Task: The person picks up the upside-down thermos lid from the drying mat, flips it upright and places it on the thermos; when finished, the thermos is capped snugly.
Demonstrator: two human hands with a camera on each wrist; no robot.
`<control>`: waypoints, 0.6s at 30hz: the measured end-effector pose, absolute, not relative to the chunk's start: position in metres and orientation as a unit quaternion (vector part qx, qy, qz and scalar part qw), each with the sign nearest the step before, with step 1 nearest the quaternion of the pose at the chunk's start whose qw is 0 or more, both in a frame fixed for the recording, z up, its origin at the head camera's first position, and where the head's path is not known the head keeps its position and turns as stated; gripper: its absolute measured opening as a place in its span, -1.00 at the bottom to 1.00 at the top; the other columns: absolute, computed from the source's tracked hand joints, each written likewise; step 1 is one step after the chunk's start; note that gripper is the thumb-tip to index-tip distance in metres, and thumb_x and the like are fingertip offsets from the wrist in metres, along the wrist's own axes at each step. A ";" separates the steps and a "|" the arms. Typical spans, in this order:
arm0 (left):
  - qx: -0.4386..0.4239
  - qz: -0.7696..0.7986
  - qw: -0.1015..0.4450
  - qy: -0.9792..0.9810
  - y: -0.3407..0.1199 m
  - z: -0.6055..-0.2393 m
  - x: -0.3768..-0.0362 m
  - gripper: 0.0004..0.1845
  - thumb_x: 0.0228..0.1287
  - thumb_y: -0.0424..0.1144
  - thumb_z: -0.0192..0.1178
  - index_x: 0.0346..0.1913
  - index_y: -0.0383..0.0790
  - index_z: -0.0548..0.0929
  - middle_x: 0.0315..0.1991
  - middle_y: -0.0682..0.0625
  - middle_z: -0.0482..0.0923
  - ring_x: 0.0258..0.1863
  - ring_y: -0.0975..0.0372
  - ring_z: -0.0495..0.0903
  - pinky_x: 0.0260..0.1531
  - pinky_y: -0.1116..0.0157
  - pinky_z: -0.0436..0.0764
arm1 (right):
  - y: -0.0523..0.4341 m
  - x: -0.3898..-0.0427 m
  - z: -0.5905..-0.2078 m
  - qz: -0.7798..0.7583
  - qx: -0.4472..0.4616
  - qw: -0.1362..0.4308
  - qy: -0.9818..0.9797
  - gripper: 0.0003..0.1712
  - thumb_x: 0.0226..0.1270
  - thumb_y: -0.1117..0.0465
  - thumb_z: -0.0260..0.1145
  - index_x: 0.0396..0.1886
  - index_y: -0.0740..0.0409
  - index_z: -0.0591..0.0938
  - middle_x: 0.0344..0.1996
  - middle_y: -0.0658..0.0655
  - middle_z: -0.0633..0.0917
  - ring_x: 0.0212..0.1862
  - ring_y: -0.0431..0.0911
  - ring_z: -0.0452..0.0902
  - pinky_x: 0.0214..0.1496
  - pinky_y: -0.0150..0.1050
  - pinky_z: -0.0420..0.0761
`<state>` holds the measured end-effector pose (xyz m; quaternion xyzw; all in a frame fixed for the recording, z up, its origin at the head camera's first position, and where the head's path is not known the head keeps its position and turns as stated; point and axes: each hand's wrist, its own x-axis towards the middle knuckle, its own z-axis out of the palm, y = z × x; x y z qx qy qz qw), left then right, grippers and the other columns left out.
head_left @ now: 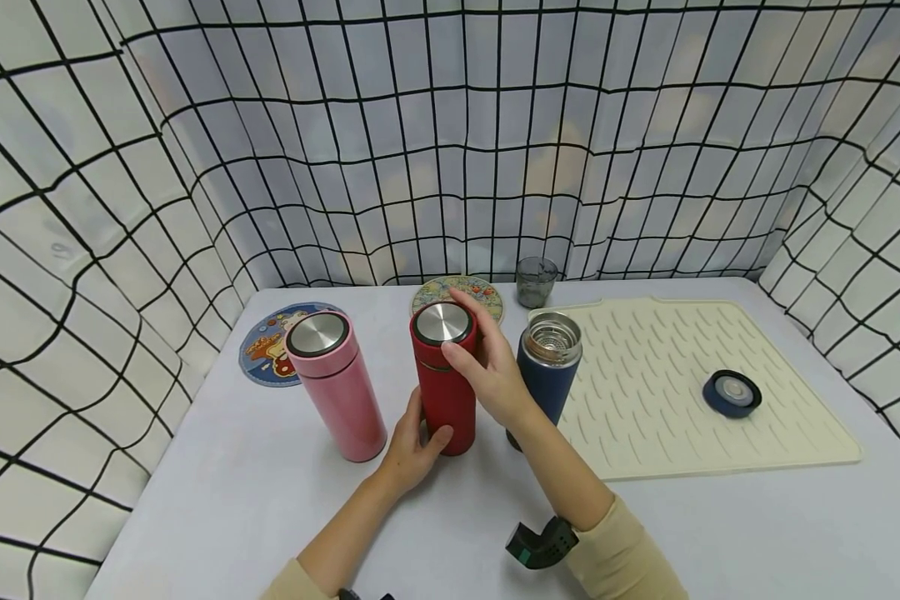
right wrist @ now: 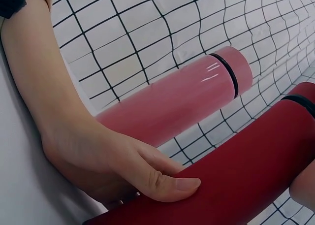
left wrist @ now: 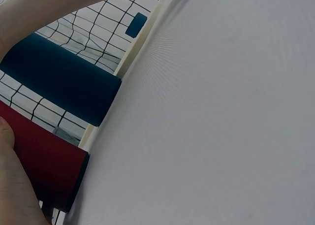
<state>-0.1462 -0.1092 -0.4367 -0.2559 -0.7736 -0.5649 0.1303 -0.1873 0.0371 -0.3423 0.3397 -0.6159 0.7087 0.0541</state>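
Note:
A red thermos (head_left: 447, 400) stands upright on the white table, its silver-topped lid (head_left: 442, 322) in place. Low on its body, my left hand (head_left: 411, 454) grips it, thumb across the front; the right wrist view shows that thumb against the red thermos (right wrist: 216, 185). Up at the lid, my right hand (head_left: 495, 371) holds the red rim between thumb and fingers. To the left stands a pink thermos (head_left: 341, 396) with its lid on. Just right of my right hand, a navy thermos (head_left: 546, 375) stands without its lid, a strainer showing in its mouth.
On a cream drying mat (head_left: 645, 392) at the right lies a navy lid (head_left: 732, 393). A grey glass (head_left: 536, 282) and a patterned round coaster (head_left: 487, 292) are at the back. A blue round coaster (head_left: 258, 350) lies behind the pink thermos. Black netting (head_left: 435, 150) surrounds the table.

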 end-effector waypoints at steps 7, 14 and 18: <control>-0.253 -0.563 0.128 -0.776 -0.109 -0.436 -0.147 -0.31 0.14 -0.45 0.14 0.29 -0.43 0.06 0.03 -0.28 0.42 0.01 -0.04 0.43 0.00 -0.03 0.44 | 0.033 -0.184 -0.342 0.734 0.310 0.078 -0.599 -0.28 0.13 0.32 0.30 0.28 0.15 0.22 0.08 0.19 0.41 0.05 0.03 0.42 0.02 -0.14 0.52; -0.261 -0.568 0.127 -0.770 -0.109 -0.437 -0.147 -0.33 0.24 -0.30 0.13 0.31 -0.41 0.05 0.06 -0.27 0.40 0.05 -0.04 0.41 0.05 -0.03 0.40 | 0.035 -0.185 -0.341 0.721 0.321 0.073 -0.609 -0.34 0.26 0.29 0.10 0.35 0.15 0.14 0.14 0.21 0.38 0.11 0.01 0.37 0.11 -0.14 0.45; -0.266 -0.576 0.122 -0.763 -0.109 -0.438 -0.147 -0.32 0.26 -0.31 0.09 0.32 -0.43 0.00 0.10 -0.29 0.36 0.09 -0.05 0.36 0.09 -0.05 0.35 | 0.038 -0.186 -0.341 0.704 0.347 0.064 -0.616 -0.39 0.36 0.20 -0.12 0.39 0.16 0.08 0.22 0.22 0.31 0.20 -0.02 0.26 0.20 -0.11 0.34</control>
